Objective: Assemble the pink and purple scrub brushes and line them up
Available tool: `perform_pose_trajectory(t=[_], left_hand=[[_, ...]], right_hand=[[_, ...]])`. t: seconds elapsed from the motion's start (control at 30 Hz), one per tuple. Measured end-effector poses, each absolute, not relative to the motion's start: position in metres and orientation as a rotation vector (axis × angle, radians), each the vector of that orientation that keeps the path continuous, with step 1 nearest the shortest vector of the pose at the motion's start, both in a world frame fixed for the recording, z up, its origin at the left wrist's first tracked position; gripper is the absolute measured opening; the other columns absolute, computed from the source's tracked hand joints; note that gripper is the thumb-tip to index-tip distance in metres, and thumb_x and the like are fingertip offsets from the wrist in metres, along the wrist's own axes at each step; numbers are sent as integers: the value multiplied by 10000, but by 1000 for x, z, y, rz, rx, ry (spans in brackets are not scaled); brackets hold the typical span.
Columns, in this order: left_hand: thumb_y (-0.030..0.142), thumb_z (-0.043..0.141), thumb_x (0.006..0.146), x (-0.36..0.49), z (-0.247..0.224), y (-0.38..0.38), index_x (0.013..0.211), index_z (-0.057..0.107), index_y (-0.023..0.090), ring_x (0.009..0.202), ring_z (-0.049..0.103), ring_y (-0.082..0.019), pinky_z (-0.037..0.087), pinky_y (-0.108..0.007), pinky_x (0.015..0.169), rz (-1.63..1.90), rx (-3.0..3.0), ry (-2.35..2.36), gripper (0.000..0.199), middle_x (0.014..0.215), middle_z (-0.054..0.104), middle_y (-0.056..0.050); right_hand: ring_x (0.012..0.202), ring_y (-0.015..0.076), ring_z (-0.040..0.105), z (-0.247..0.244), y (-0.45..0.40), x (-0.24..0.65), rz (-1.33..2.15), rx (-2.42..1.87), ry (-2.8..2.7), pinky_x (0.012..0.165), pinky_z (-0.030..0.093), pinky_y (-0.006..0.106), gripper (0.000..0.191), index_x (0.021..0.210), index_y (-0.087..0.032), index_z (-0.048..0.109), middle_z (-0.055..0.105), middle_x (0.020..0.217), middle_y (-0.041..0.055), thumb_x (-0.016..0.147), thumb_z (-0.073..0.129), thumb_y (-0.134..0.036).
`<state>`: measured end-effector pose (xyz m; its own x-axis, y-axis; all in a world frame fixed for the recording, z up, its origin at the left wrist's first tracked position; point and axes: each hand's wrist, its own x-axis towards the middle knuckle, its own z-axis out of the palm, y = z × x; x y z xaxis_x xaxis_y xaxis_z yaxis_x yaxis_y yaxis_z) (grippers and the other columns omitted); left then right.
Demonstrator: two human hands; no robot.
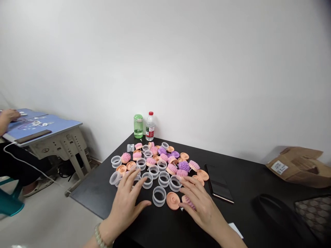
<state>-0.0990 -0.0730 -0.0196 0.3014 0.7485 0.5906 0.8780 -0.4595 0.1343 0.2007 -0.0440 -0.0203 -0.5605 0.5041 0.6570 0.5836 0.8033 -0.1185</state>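
Note:
My left hand (127, 199) is spread over the left front of a heap of small parts, next to several clear plastic rings (147, 181). Opposite it, my right hand (200, 203) hovers with fingers apart, partly covering a pink bristled piece (189, 201). Between the two hands lie a clear ring (159, 196) and an orange round cap (173, 200) with a small knob. Farther back are more pink bristled pieces (171, 168), a purple bristled piece (183, 166) and orange caps (203, 174). Neither hand holds anything that I can see.
A green bottle (138, 126) and a red-capped water bottle (150, 127) stand at the back corner. On the right lie a phone (219, 184), a paper bag (297, 167) and a dark patterned bag (314, 215). At left, another person's hand (10, 114) rests over a blue table (62, 121).

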Motion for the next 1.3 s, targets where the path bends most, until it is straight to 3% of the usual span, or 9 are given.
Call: perform_pose_trajectory(t=[0.1,0.23,0.4,0.63,0.77,0.87,1.07,1.3], left_hand=[[428,691,842,-117,-36,-73,1441,477,254,1475,192,-463,284,-689,1112,-791,-2139,-1684,659,1590,302,-188],[427,702,823,-122,-48,-69,1487,414,307,1486,64,-503,288,-733,1074,-680,-2065,-1897,734,1642,189,-165],[467,803,711,-112,-48,-59,1472,437,318,1479,32,-522,236,-745,1088,-576,-2108,-1881,858,1635,221,-169],[459,752,776,-105,-42,-48,1479,436,279,1474,115,-519,227,-750,1086,-501,-2096,-1827,791,1602,305,-188],[490,748,769,-104,-44,-52,1482,431,279,1484,72,-510,219,-764,1079,-507,-2075,-1742,809,1611,287,-178],[516,772,736,-103,-47,-57,1469,454,278,1484,79,-510,206,-763,1084,-519,-2089,-1682,834,1605,300,-183],[518,800,703,-103,-49,-60,1457,475,261,1486,106,-497,174,-752,1099,-589,-2092,-1569,860,1585,332,-201],[517,811,680,-105,-54,-55,1408,546,245,1481,133,-496,131,-740,1116,-655,-2100,-1544,821,1554,390,-201]], right_hand=[[1364,361,446,-22,-46,198,-163,-848,-2294,1021,499,559,475,1353,-205,542,543,1424,162,904,673,-290],[1443,444,297,-27,-48,194,-158,-991,-2358,1053,424,645,890,1526,-291,348,303,1603,146,770,805,-389],[1461,500,199,-35,-44,188,-163,-1121,-2433,1067,333,726,1081,1555,-355,258,185,1647,132,671,870,-460],[1475,489,156,-33,-43,184,-148,-1134,-2474,1070,291,750,1043,1571,-354,193,175,1647,146,741,794,-550],[1488,458,135,-30,-37,197,-148,-1183,-2274,1084,312,711,880,1582,-326,154,134,1656,130,878,564,-658],[1497,437,100,-40,-24,211,-132,-1303,-2064,1079,328,697,769,1588,-317,110,123,1656,126,959,427,-625],[1504,430,41,-75,9,221,-10,-1558,-1932,1091,281,718,665,1567,-272,237,174,1639,152,993,385,-573],[1490,440,134,-70,30,205,36,-1711,-1969,1131,290,631,677,1554,-220,305,196,1633,185,996,337,-600]])
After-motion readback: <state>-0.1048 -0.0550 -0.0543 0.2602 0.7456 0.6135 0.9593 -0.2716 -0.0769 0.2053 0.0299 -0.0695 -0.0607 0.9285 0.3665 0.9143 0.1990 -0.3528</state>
